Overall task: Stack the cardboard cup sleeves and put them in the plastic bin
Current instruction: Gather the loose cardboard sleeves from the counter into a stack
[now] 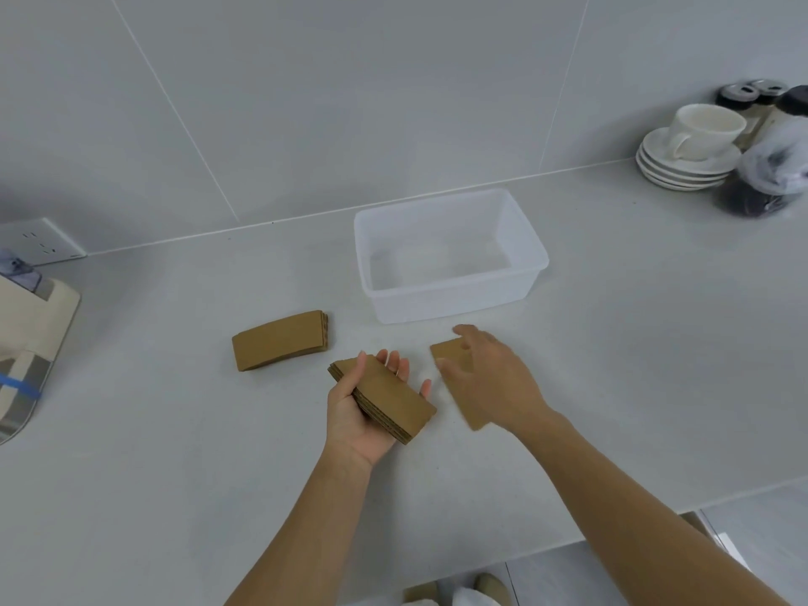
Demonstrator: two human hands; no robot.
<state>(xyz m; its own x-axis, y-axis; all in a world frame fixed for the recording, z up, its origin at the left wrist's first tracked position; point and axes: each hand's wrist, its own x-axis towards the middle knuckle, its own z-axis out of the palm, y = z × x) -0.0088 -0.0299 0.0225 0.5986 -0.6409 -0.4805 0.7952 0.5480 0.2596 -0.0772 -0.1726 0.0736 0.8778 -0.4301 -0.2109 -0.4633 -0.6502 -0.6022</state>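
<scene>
My left hand [365, 413] holds a stack of brown cardboard cup sleeves [389, 395] palm up, a little above the counter. My right hand [489, 378] lies over another flat sleeve [448, 352] on the counter just to the right; its fingers are spread on the sleeve, and whether they grip it is unclear. A separate small pile of sleeves [280, 339] rests on the counter to the left. The translucent white plastic bin [454, 295] stands behind the hands, with nothing visible inside.
A white cup on stacked saucers [686, 155] and dark jars [760, 185] stand at the back right. A cloth bag [30, 343] lies at the left edge below a wall socket [41, 242]. The counter's front edge runs at the lower right.
</scene>
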